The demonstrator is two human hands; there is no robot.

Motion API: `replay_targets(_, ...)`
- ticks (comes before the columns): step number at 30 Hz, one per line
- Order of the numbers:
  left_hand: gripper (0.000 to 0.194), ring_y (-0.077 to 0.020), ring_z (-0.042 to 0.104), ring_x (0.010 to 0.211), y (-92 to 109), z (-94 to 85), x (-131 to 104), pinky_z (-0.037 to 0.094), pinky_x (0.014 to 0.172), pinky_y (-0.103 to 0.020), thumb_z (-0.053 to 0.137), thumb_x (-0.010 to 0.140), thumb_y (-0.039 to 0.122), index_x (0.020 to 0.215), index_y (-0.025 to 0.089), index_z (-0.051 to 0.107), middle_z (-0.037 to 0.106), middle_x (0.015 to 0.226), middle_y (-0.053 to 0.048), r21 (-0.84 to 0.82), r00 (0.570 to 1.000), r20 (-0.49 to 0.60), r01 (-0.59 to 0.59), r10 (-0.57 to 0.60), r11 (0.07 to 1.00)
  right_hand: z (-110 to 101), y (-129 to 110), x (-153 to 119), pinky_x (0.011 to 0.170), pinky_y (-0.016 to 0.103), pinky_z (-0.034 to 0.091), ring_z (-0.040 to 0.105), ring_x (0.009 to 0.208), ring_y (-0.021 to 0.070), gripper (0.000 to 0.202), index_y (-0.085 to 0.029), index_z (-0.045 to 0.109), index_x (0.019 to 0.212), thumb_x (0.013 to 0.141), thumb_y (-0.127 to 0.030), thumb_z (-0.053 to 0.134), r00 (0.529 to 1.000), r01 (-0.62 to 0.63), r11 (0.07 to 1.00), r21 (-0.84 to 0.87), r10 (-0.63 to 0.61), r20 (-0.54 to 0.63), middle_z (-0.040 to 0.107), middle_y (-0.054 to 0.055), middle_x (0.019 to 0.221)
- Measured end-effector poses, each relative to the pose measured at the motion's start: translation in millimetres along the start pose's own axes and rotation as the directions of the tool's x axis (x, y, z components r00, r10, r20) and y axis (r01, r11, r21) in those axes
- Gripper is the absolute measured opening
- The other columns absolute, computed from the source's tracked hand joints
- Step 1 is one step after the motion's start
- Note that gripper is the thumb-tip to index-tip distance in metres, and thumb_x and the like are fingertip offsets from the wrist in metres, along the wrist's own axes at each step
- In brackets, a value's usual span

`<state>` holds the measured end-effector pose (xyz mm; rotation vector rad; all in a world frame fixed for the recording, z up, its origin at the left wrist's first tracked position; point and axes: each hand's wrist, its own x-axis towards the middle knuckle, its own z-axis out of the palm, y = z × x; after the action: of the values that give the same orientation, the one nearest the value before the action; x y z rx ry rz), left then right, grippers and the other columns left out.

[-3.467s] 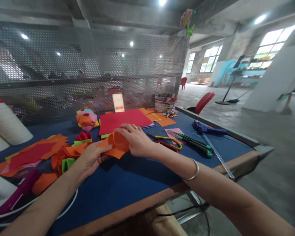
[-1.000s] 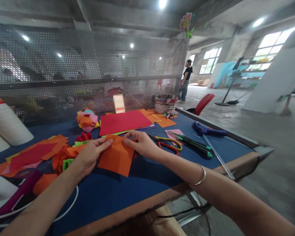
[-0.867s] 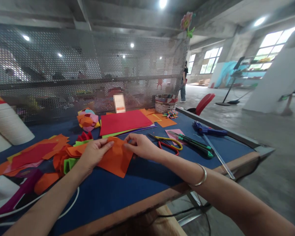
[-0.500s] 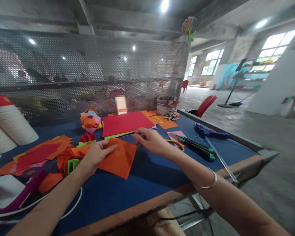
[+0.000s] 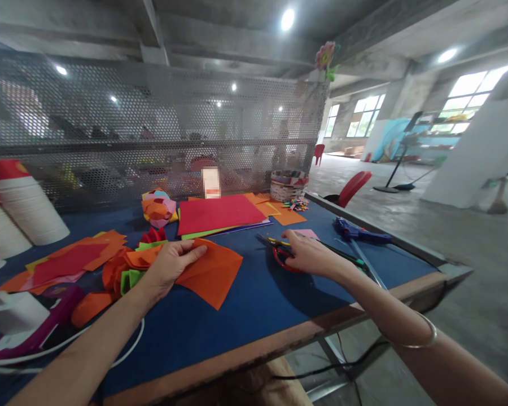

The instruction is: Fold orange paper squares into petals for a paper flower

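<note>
My left hand (image 5: 175, 265) pinches an orange paper square (image 5: 215, 273) by its upper left corner, thumb on top; the sheet bends slightly above the blue tabletop. Off to the right, my right hand (image 5: 311, 254) has its fingers closed on a pair of scissors (image 5: 283, 258) with red and yellow handles. Their blades point left, low over the table. Behind that hand a pink paper (image 5: 308, 233) and a black-and-green cutter (image 5: 355, 260) are partly covered. Folded orange and green paper pieces (image 5: 129, 270) lie beside my left wrist.
Red sheets (image 5: 220, 214) lie stacked at the back, near a woven basket (image 5: 288, 186) and a paper ball (image 5: 158, 207). A blue glue gun (image 5: 359, 231) rests at the right. Paper cups (image 5: 29, 203) and a purple power strip (image 5: 46, 327) with white cables stand left.
My right hand has left the orange paper's right corner and moved right, onto the scissors, which have turned and shifted slightly left. My left hand still holds the paper.
</note>
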<state>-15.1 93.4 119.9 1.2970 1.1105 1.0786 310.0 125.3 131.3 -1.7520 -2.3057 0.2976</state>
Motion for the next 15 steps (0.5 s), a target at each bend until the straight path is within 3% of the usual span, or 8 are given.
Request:
replay_targets(4,0.032,-0.0172,0.067,0.097,0,-1.0,2,0.059,0.084,-0.037,0.064,0.096,0.040,0.117,0.016,0.063,0.067,0.115,-0.006,0.000,1.000,0.006,0.016,-0.016,1.000,-8,-15,11,0.078,0.036,0.060,0.069,0.090,0.0176,0.029,-0.016,0.063,0.122,0.100,-0.036,0.065,0.999,0.007,0.981,0.195,-0.013,0.033,0.068,0.006,0.112)
replay_targets(9,0.033,-0.0173,0.067,0.097,1,-4.6,4,0.059,0.084,-0.037,0.064,0.095,0.039,0.119,0.016,0.063,0.067,0.116,-0.007,-0.009,1.000,-0.017,0.004,-0.004,1.000,-11,-59,29,0.058,0.024,0.056,0.064,0.067,0.0104,0.028,-0.015,0.062,0.120,0.102,-0.038,0.062,0.968,0.137,0.838,0.529,-0.227,0.109,0.068,0.002,0.094)
replay_targets(15,0.035,-0.0184,0.067,0.100,4,-12.3,5,0.059,0.086,-0.039,0.065,0.095,0.039,0.121,0.016,0.061,0.066,0.119,-0.007,0.007,0.996,-0.081,-0.038,0.038,0.999,21,-102,65,0.074,0.034,0.061,0.069,0.087,0.0166,0.030,-0.016,0.062,0.123,0.101,-0.037,0.063,0.906,0.277,0.650,0.708,-0.423,0.034,0.068,0.006,0.110)
